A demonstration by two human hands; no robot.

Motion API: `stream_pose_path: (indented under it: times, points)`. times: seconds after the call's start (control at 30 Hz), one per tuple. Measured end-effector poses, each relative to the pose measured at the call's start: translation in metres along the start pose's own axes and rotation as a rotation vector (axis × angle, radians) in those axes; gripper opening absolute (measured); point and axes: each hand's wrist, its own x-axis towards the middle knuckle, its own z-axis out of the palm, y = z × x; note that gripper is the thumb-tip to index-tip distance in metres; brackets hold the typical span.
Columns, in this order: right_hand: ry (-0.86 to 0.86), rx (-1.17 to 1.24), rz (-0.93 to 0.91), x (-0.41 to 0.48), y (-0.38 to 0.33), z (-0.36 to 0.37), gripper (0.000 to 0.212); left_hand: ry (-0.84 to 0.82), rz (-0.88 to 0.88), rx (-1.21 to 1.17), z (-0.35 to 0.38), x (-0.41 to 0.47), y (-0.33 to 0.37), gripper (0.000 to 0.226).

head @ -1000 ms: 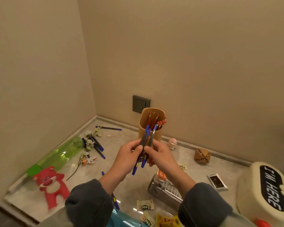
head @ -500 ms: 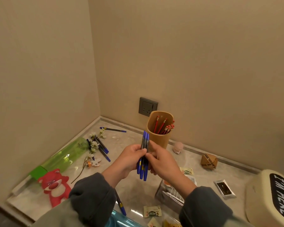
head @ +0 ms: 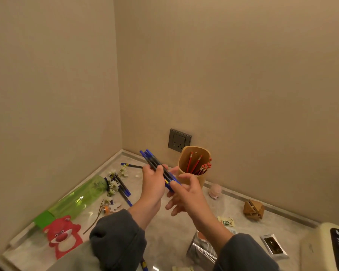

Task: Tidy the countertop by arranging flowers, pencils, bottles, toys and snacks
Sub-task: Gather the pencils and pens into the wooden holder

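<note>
The left hand [head: 154, 185] grasps a bundle of blue-capped dark pens [head: 158, 167] around its middle, fingers curled over it. The right hand [head: 188, 194] sits just right of it, fingers spread and relaxed. It is at most touching the bundle's lower end, and motion blur hides any firmer contact.

The bundle is held above the grey marble countertop [head: 164, 231], well off the surface. Its long axis runs on a slant, with the high end far and left and the low end near and right, by the right hand.

The tan cylindrical bamboo holder [head: 201, 179] stands upright just to the right of both hands, a little farther back, against the wall under the grey socket [head: 179, 140]. Red pencils with eraser tips [head: 196, 165] already lean inside it.

The right hand is the nearer to the holder. However, the bundle's low end aims at the holder's side rather than its open mouth, so the pens probably need standing upright and lifting over the rim before they drop in.

More blue pens [head: 123, 189] lie loose to the left among white daisy stems [head: 114, 184]. Beside them are a toppled green plastic bottle [head: 76, 198] and a red bear toy [head: 63, 234], none of them sorted yet.
</note>
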Motion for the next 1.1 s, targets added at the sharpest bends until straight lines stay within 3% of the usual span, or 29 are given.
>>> stream_pose_path:
  times: [0.13, 0.23, 0.37, 0.43, 0.57, 0.7, 0.77, 0.83, 0.93, 1.1]
  points:
    - [0.183, 0.326, -0.050, 0.007, -0.017, 0.003, 0.030, 0.004, -0.007, -0.184, 0.024, 0.002, 0.011, 0.023]
    - [0.344, 0.253, -0.134, 0.017, -0.030, 0.006, 0.029, -0.002, -0.043, -0.195, 0.046, 0.006, 0.019, 0.017]
    - [0.442, 0.253, -0.271, 0.037, -0.054, -0.006, 0.019, -0.008, -0.096, -0.263, 0.073, 0.017, 0.028, 0.025]
    - [0.495, 0.114, -0.377, 0.048, -0.066, -0.019, 0.013, -0.042, -0.143, -0.323, 0.084, 0.022, 0.036, 0.024]
    - [0.517, -0.215, -0.536, 0.062, -0.095, -0.049, 0.015, -0.261, -0.271, -0.422, 0.090, 0.030, 0.056, 0.030]
    - [0.463, -0.584, -0.590, 0.069, -0.125, -0.076, 0.012, -0.507, -0.381, -0.109, 0.069, 0.034, 0.059, 0.034]
    - [0.481, -0.800, -0.616, 0.069, -0.132, -0.083, 0.012, -0.437, -0.299, 0.141, 0.059, 0.037, 0.054, 0.032]
    - [0.450, -0.964, -0.609, 0.070, -0.133, -0.086, 0.013, -0.260, -0.182, 0.309, 0.052, 0.041, 0.046, 0.028]
    - [0.325, -1.146, -0.573, 0.074, -0.121, -0.078, 0.014, -0.182, -0.131, 0.316, 0.045, 0.045, 0.034, 0.020]
    - [0.174, -1.354, -0.555, 0.089, -0.090, -0.063, 0.016, -0.223, -0.179, 0.280, 0.037, 0.042, 0.022, 0.037]
